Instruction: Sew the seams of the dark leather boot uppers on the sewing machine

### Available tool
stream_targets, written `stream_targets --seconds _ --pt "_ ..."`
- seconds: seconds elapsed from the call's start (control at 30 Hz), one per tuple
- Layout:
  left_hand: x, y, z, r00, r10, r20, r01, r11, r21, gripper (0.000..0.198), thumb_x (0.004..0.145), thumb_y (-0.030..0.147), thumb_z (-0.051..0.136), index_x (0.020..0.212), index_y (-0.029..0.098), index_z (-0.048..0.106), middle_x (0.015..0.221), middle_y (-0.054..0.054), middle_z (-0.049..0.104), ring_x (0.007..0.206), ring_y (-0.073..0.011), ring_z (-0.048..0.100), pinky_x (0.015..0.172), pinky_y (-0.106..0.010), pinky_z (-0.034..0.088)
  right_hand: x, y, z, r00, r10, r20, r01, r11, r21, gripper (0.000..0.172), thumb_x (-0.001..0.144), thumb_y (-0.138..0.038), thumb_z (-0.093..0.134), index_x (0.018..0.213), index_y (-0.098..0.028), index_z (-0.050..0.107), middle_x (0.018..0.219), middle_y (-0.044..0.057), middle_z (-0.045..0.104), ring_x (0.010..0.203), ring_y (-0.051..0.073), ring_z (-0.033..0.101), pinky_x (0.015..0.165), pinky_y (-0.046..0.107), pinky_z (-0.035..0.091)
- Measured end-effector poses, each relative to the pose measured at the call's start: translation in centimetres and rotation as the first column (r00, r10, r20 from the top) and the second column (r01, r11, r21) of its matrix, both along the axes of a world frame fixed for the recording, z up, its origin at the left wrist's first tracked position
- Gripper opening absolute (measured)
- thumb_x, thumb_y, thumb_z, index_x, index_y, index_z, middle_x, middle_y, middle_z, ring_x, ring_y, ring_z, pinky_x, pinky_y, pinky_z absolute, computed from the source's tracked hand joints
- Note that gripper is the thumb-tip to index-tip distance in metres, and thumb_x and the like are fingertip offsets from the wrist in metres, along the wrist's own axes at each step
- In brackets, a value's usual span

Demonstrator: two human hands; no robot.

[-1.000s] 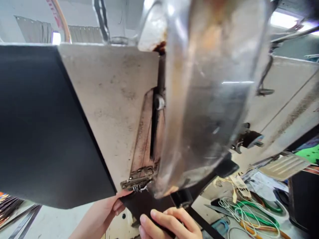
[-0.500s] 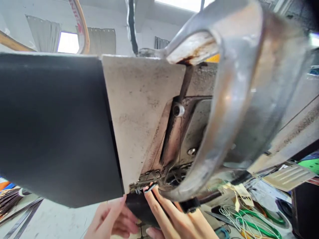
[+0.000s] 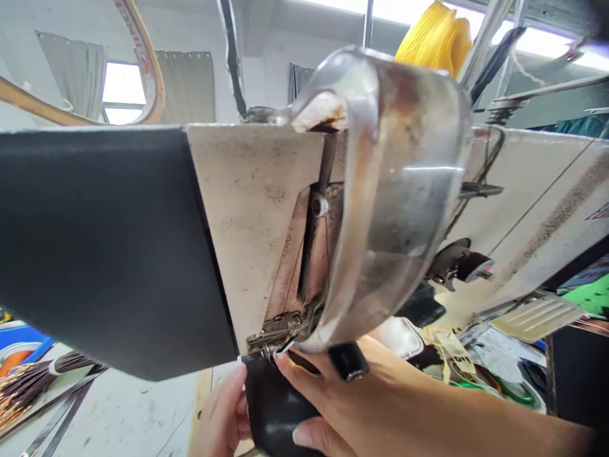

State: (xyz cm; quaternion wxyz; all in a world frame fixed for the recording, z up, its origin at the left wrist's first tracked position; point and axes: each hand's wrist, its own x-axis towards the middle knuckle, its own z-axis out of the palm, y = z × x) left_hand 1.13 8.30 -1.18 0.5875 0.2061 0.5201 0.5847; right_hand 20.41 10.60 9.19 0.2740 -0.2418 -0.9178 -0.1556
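Observation:
Below the head of a worn, light-coloured sewing machine [image 3: 252,190], a glossy black piece [image 3: 280,406] lies at the needle area. My left hand [image 3: 223,409] pinches the piece's left edge, its fingertips just under the machine. My right hand [image 3: 352,393] reaches in from the right, its fingers spread, with the index fingertip by the presser foot [image 3: 280,348] and the thumb resting on the black piece. A clear, stained plastic guard [image 3: 399,190] curves in front of the machine head. The guard and the machine hide the needle tip.
A large dark panel [image 3: 109,254] covers the left. Bundled dark strips [image 3: 42,387] and a blue tray [image 3: 28,343] lie at the lower left. A yellow thread cone [image 3: 432,38] stands behind the machine. Tags and green-handled scissors [image 3: 495,387] are at the lower right.
The view has shifted, showing more of the machine's right side and the yellow cone. My right hand and forearm now come in further from the right. More of the black piece shows between my hands.

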Motion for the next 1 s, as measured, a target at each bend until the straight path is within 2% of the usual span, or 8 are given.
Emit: stream_targets --seconds 0.1,0.27,0.4,0.5,0.6,0.77,0.9,1.0 --pt "-0.1 0.9 0.9 0.992 0.019 -0.127 -0.013 0.999 0.052 0.045 0.062 0.059 0.085 0.076 0.018 0.074 0.054 0.001 0.066 0.052 -0.0169 0.062 0.05 -0.024 0.046 0.6 0.1 -0.6 1.0 -0.002 0.028 0.003 1.0 -0.031 0.047 0.074 -0.043 0.089 0.113 -0.022 0.074 0.112 0.0 0.078 0.093 0.023 0.073 0.073 0.034 0.058" --pt "0.7 0.7 1.7 0.981 0.039 -0.19 -0.016 0.993 0.117 0.048 0.054 0.046 0.091 0.09 0.018 0.074 0.082 -0.005 0.078 0.077 -0.0248 0.072 0.068 -0.029 0.056 1.3 0.3 -1.1 0.992 -0.008 0.125 0.016 0.997 -0.069 0.056 0.079 -0.052 0.083 0.125 -0.022 0.071 0.112 0.002 0.077 0.09 0.024 0.072 0.075 0.037 0.06" --pt "1.0 0.7 2.0 0.993 0.066 -0.103 -0.053 0.992 0.116 0.044 0.05 0.043 0.093 0.081 0.019 0.073 0.068 -0.001 0.075 0.062 -0.0198 0.068 0.059 -0.026 0.051 1.3 0.3 -0.4 0.999 0.031 0.022 -0.03 0.998 -0.051 0.038 0.082 -0.047 0.083 0.112 -0.024 0.075 0.094 -0.002 0.079 0.078 0.019 0.071 0.073 0.03 0.058" --pt "1.2 1.0 2.1 0.996 0.052 -0.075 -0.044 0.994 0.099 0.043 0.051 0.049 0.095 0.065 0.018 0.069 0.056 0.001 0.069 0.051 -0.0136 0.06 0.052 -0.021 0.044 1.2 0.3 0.0 1.0 0.029 -0.002 -0.029 0.999 -0.014 0.033 0.091 -0.044 0.073 0.118 -0.024 0.074 0.092 -0.001 0.08 0.078 0.019 0.072 0.067 0.029 0.057" --pt "1.6 1.1 1.9 0.996 0.034 -0.081 -0.022 0.988 0.152 0.05 0.055 0.061 0.091 0.066 0.016 0.073 0.057 -0.002 0.07 0.053 -0.0153 0.063 0.05 -0.02 0.043 1.2 0.3 0.2 1.0 0.026 -0.016 -0.027 1.0 -0.013 0.032 0.096 -0.039 0.067 0.124 -0.025 0.071 0.091 0.0 0.08 0.077 0.02 0.073 0.066 0.029 0.056" --pt "1.8 0.9 1.1 0.993 0.118 -0.019 -0.113 0.982 0.15 0.05 0.048 0.059 0.095 0.074 0.02 0.076 0.066 0.003 0.074 0.05 -0.0102 0.06 0.054 -0.018 0.047 1.3 0.7 0.7 0.997 0.081 -0.003 -0.08 0.984 -0.157 0.015 0.093 -0.027 0.071 0.108 -0.027 0.072 0.088 -0.004 0.078 0.07 0.015 0.072 0.067 0.023 0.055" --pt "1.0 0.8 -0.2 0.982 0.066 -0.178 -0.034 0.984 0.176 0.052 0.061 0.066 0.086 0.063 0.017 0.07 0.053 0.0 0.065 0.047 -0.0115 0.053 0.047 -0.02 0.039 1.7 1.3 0.7 0.994 0.103 0.034 -0.095 0.978 -0.186 0.018 0.083 -0.028 0.083 0.094 -0.025 0.07 0.082 -0.006 0.077 0.062 0.013 0.069 0.056 0.024 0.051" --pt "0.5 0.8 -0.8 0.952 0.103 -0.289 -0.062 0.987 0.148 0.053 0.066 0.068 0.082 0.058 0.018 0.063 0.056 -0.002 0.066 0.054 -0.0153 0.057 0.051 -0.022 0.042 2.0 1.6 0.6 0.994 0.09 0.055 -0.076 0.971 -0.227 0.019 0.082 -0.03 0.083 0.092 -0.026 0.068 0.075 -0.008 0.073 0.057 0.014 0.068 0.051 0.027 0.049"
